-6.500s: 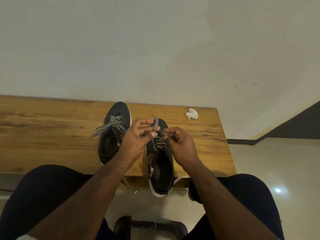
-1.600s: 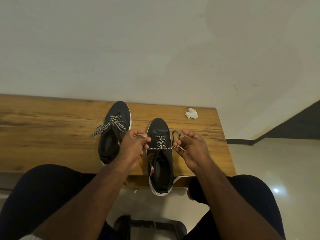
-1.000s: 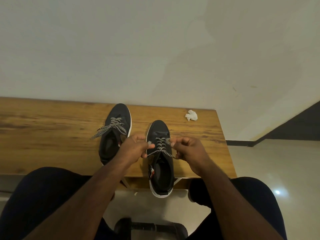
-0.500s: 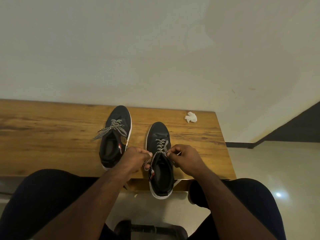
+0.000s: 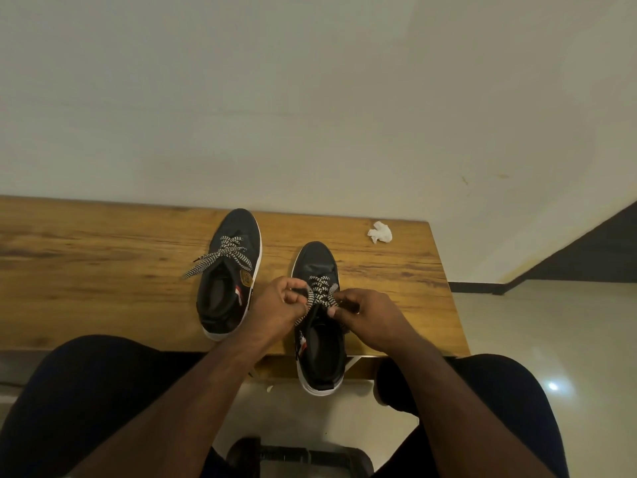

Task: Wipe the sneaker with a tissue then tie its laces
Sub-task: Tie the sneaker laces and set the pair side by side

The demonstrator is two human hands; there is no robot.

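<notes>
Wooden table (image 5: 103,270) carries the right-hand sneaker (image 5: 315,263), heel overhanging the near edge; left hand (image 5: 275,305) and right hand (image 5: 372,315) each pinch its laces (image 5: 319,291). Crumpled tissue (image 5: 380,232) lies far right.

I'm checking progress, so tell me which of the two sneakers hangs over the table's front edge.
The right-hand sneaker, whose laces both hands grip. The other sneaker lies wholly on the table.
</notes>
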